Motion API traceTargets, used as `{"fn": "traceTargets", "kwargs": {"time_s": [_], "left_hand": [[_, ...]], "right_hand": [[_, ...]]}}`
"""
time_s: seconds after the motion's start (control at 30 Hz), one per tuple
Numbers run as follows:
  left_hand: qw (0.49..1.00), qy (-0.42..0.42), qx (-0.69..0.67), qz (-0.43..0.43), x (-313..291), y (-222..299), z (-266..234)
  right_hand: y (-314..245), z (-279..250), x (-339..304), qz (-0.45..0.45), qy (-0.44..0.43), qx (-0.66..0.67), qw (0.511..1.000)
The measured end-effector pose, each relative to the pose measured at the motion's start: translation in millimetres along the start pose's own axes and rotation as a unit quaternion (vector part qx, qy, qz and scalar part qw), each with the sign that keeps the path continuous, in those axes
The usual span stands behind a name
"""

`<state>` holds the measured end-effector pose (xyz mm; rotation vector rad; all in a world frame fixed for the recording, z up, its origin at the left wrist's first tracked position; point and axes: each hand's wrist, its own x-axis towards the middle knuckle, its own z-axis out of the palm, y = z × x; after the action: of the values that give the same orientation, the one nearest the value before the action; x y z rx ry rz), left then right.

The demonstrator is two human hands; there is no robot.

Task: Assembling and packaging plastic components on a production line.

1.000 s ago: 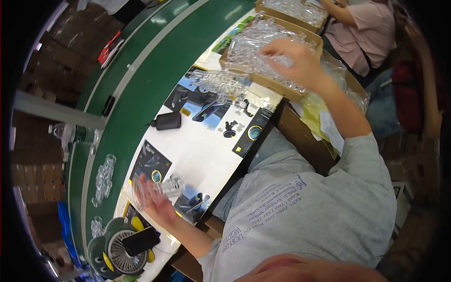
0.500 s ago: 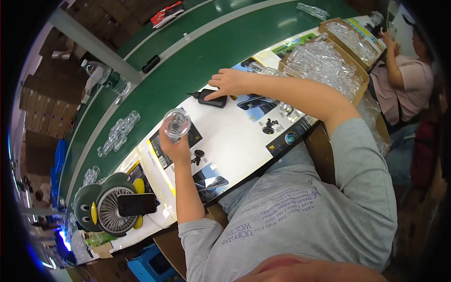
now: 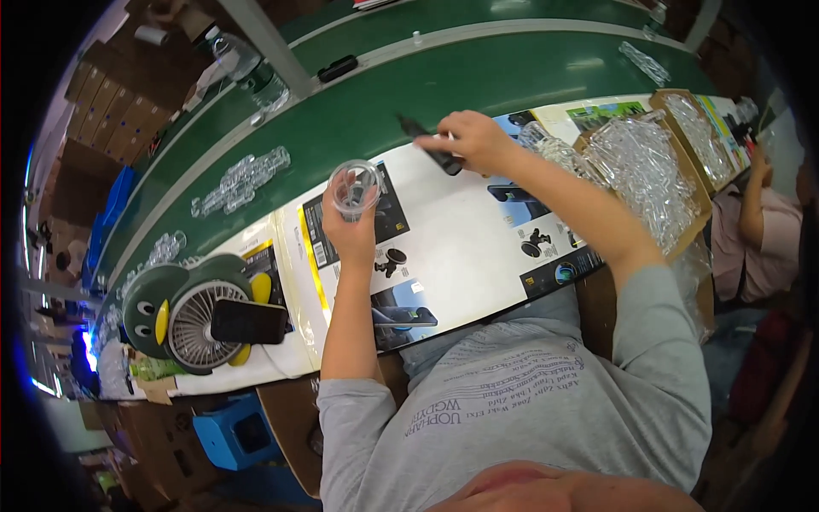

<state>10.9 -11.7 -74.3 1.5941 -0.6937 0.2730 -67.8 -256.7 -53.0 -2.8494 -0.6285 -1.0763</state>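
My left hand (image 3: 348, 229) is closed around a clear round plastic cup (image 3: 358, 193), whose open mouth faces up. To its right, my right hand (image 3: 478, 141) grips a flat black device with a narrow pointed end (image 3: 445, 159). The device is tilted, its point toward the far left, over the far edge of the white printed sheet (image 3: 465, 247). The fingers hide part of it, and I cannot make out its exact kind. Cup and device are apart.
An open cardboard box of clear plastic pieces (image 3: 640, 175) stands at the right. More clear pieces (image 3: 243, 181) lie on the green table (image 3: 341, 119). A penguin-shaped fan (image 3: 200, 316) with a phone (image 3: 249, 322) is at the left. Another person (image 3: 755, 230) sits at far right.
My right hand has picked the black device up off the sheet and tilted it. The view has shifted, so the scene sits differently in the picture. My left hand still holds the cup.
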Motion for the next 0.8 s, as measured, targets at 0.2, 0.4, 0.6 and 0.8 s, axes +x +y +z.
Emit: {"fn": "traceTargets", "kwargs": {"time_s": [0.2,0.4,0.6,0.8], "left_hand": [[0.995,0.002,0.078,0.060,2.1,7.7,-2.5],[0.990,-0.007,0.118,0.076,0.9,0.3,2.8],[0.993,-0.016,0.102,0.054,-0.9,0.8,5.3],[0.988,-0.035,0.125,0.083,-1.8,1.4,9.3]], "right_hand": [[-61.3,-7.5,-4.7,0.344,0.280,0.477,0.759],[-66.9,-12.8,-21.8,0.504,0.230,0.644,0.528],[-84.5,-17.7,-20.2,0.458,0.247,0.607,0.601],[-89.6,-20.2,-17.6,0.469,0.241,0.627,0.573]]}}
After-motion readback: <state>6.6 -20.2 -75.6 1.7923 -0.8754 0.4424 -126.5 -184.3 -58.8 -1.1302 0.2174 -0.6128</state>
